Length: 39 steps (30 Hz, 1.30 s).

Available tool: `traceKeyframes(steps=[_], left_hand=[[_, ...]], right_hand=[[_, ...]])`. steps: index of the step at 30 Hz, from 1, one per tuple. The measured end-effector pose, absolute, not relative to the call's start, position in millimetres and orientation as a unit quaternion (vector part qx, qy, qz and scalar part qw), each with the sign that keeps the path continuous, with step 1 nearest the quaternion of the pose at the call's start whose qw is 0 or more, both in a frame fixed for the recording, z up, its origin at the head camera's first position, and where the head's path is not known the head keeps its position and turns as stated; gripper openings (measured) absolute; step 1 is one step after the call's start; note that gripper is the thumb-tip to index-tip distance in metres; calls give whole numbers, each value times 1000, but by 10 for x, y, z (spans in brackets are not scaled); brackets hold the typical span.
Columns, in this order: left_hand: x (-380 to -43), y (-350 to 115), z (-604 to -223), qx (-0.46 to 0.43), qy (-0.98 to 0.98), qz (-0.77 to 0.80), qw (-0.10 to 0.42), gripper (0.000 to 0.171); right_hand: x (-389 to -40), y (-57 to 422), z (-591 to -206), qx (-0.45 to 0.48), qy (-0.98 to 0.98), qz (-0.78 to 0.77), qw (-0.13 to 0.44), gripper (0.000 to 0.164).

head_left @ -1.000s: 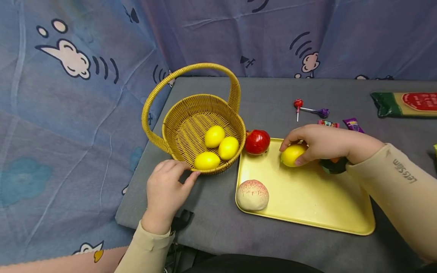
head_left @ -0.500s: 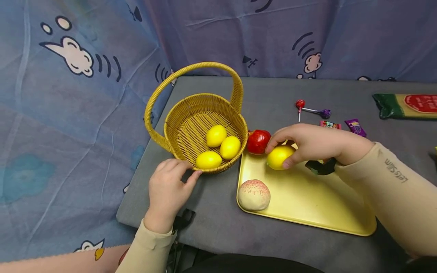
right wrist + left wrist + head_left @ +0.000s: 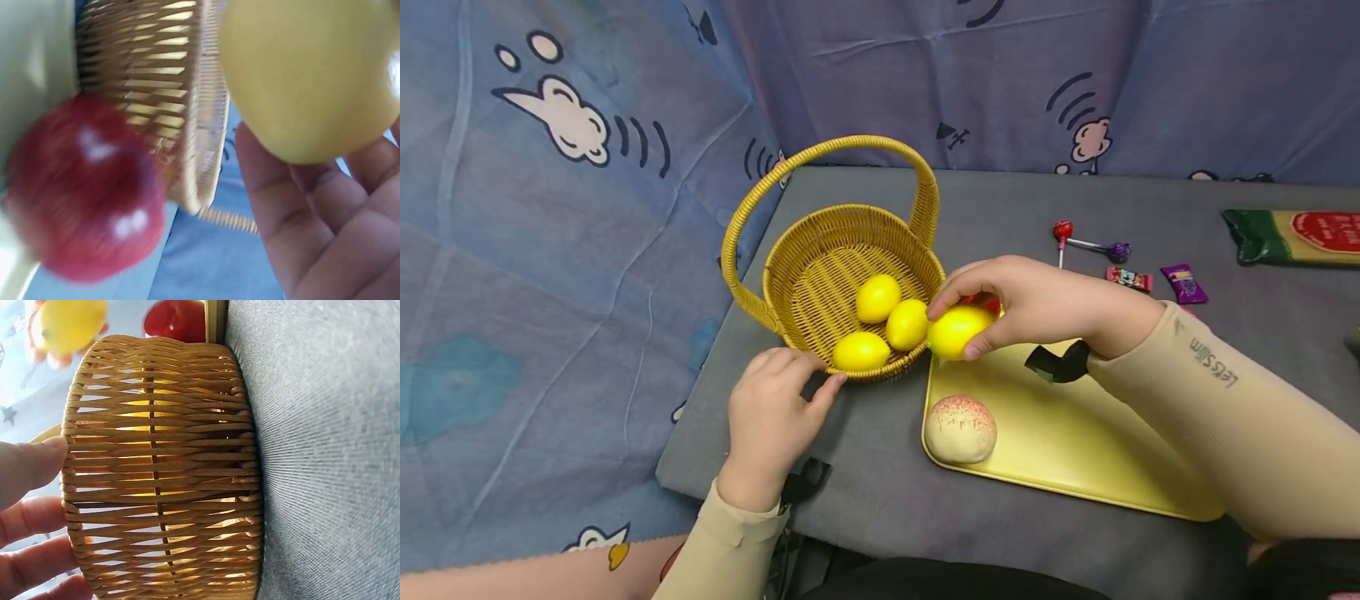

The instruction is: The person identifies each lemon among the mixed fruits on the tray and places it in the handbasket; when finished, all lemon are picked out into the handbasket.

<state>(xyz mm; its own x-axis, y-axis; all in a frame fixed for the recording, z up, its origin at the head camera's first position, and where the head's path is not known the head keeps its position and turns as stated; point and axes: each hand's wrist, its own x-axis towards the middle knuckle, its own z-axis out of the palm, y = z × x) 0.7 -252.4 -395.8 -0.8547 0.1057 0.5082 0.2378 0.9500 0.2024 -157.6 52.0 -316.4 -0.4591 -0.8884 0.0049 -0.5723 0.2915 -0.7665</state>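
My right hand grips a yellow lemon just outside the right rim of a round wicker basket. Fingers and thumb curl round the lemon's sides, and in the right wrist view it is held above the rim's level. Inside the basket lie three more lemons, towards the front right. With thumb and fingertips my left hand pinches the basket's near rim. A red, pomegranate-like fruit beside the basket is mostly covered by my right hand in the head view.
A peach sits on the near left corner of a yellow tray. Behind the tray lie lollipops and wrapped sweets. A green and tan packet is at the far right. The basket's tall handle arches overhead.
My right hand has carried the lemon leftward from over the tray to the basket's right rim, passing in front of the red fruit. The left hand stays at the near rim.
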Motion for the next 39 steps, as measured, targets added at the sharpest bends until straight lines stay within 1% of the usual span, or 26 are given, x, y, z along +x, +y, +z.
traceKeyframes(steps=[9, 15, 20, 27, 39], left_hand=[[5, -2541, -3954, -91, -954, -131, 256, 28], [-16, -2522, -3967, -96, -952, -138, 256, 29], [-32, -2506, -3966, -101, -952, -140, 253, 28], [-30, -2514, -3952, -100, -952, -139, 253, 28], [-6, -2556, -3950, -95, -952, -140, 255, 27]], right_hand=[[-1683, -14, -2968, -479, 752, -389, 230, 43], [-1790, -258, -2878, -475, 743, -404, 243, 44], [-1890, -450, -2859, -453, 752, -404, 256, 44], [-2026, -783, -2933, -439, 770, -383, 258, 44], [-2153, -1204, -3214, -412, 799, -340, 276, 42]])
